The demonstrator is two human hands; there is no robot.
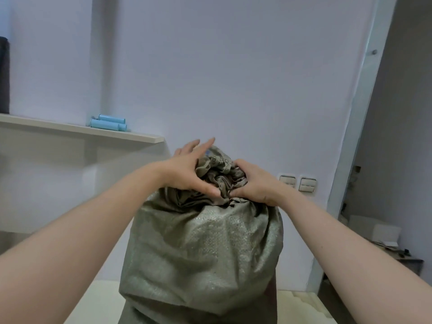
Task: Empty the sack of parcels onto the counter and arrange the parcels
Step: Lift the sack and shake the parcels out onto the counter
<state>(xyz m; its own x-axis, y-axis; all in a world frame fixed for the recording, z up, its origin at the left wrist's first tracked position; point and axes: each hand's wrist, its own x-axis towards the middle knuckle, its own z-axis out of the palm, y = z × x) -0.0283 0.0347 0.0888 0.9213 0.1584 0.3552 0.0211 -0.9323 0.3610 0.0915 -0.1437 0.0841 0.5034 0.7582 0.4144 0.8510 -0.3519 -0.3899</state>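
The sack (201, 249) stands upright on the pale surface (93, 300), long axis vertical, gathered neck uppermost. The neck is pinched between left hand (187, 171), outer fingers (198, 146) splayed, and right hand (254, 183), curled tight around it.

I can read nothing here. The gathered top of the sack (217, 160) I'm holding carries faint dark printed marks, but they are too creased to make out.
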